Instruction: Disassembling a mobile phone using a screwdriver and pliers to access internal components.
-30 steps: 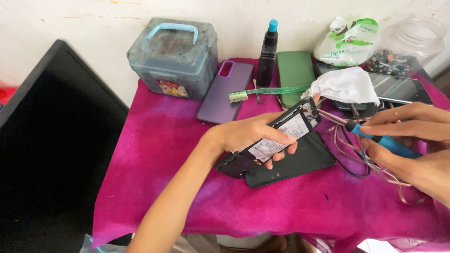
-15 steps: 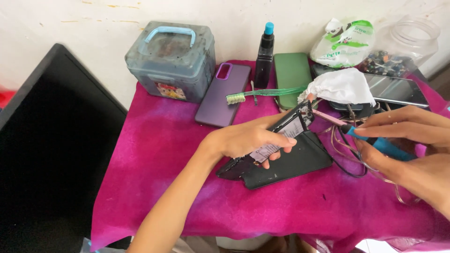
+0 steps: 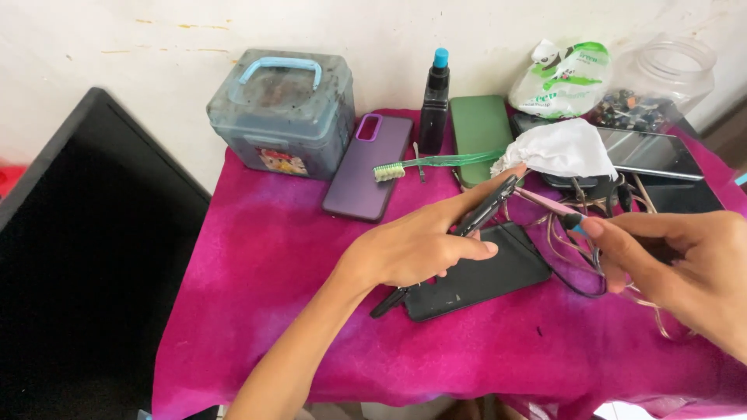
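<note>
Cloth: magenta fabric (image 3: 257,257), soft and wrinkled, over the table.
Phone: slim black slab (image 3: 478,218), now turned edge-on; 1.0 s ago its labelled back showed.
Left hand (image 3: 416,249): fingers clamped on the phone, above a flat black panel (image 3: 482,276).
Right hand (image 3: 669,264): fingertips pinched together on a thin pink tool (image 3: 545,202), beside tangled wires (image 3: 576,249).

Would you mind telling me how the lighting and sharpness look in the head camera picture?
Head view: even daylight, soft shadows under the left hand; glare on the dark screen at upper right; the right hand is slightly soft at the frame edge; the black panel at left is underexposed.
</note>
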